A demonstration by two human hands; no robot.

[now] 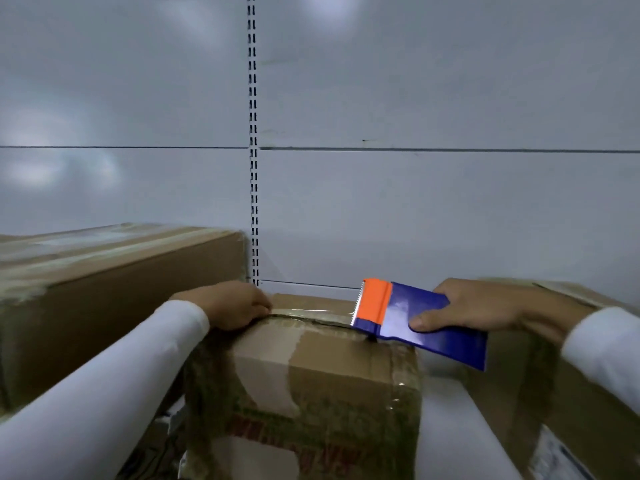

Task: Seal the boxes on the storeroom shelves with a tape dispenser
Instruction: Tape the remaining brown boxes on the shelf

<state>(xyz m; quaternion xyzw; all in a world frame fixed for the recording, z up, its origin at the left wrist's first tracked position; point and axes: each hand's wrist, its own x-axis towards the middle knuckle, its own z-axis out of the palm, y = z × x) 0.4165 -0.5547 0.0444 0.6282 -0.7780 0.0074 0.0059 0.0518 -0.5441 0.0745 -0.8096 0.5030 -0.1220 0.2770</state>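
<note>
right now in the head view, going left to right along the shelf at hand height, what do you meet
large cardboard box → left hand pressing the middle box's top → strip of clear tape → tape dispenser → right hand gripping it → right-hand box

A storeroom: taped cardboard boxes (114, 292) crowd a shelf backed by grey metal panels (433, 209) and a slotted upright (254, 168).
</note>
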